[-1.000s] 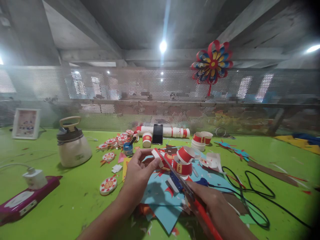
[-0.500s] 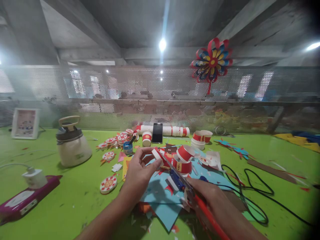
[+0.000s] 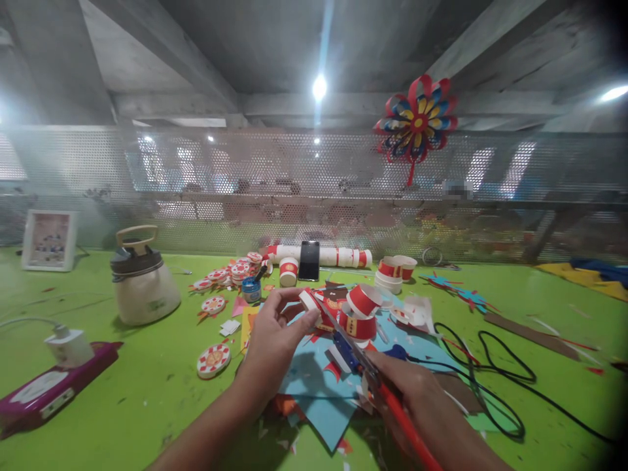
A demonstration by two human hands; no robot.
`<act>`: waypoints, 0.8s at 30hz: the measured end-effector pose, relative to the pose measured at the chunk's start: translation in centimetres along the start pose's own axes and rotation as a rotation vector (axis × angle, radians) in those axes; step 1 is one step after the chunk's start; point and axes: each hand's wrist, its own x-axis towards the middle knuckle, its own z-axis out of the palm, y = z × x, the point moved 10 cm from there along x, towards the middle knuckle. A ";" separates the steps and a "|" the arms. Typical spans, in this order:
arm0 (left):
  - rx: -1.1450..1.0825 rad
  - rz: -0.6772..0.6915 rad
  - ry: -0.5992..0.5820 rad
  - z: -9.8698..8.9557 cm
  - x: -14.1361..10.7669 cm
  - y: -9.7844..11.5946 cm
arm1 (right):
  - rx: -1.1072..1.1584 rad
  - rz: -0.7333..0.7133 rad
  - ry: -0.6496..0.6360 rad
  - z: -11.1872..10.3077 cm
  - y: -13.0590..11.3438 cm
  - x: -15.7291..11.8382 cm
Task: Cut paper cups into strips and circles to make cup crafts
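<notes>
One red-and-white paper-cup piece [image 3: 309,300], just below frame centre, sits pinched in our left hand [image 3: 275,330], while our right hand [image 3: 415,389] grips red-handled scissors [image 3: 387,396], whose long axis slants up-left toward that piece.

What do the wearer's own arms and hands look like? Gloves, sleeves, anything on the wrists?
Bare left hand and bare right hand, ungloved. Left forearm and right forearm show no sleeve, watch, bracelet or cable. Right-hand fingers are partly hidden, so rings there can't be ruled out.
</notes>
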 end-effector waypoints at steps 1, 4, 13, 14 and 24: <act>-0.021 -0.013 0.010 -0.1 0.0 0.0 | 0.005 0.004 -0.007 0.0 0.0 0.0; -0.125 -0.079 0.038 -0.2 0.0 -0.3 | 0.022 0.020 -0.023 0.2 0.2 -0.1; -0.109 -0.090 0.068 -0.9 0.4 -0.9 | 0.049 0.062 -0.050 0.2 0.5 0.1; -0.091 -0.078 0.072 -0.9 0.5 -0.9 | 0.057 0.063 -0.057 0.2 0.4 0.2; 0.017 -0.033 0.044 -0.4 0.0 -0.2 | 0.083 0.081 -0.066 0.3 1.0 0.0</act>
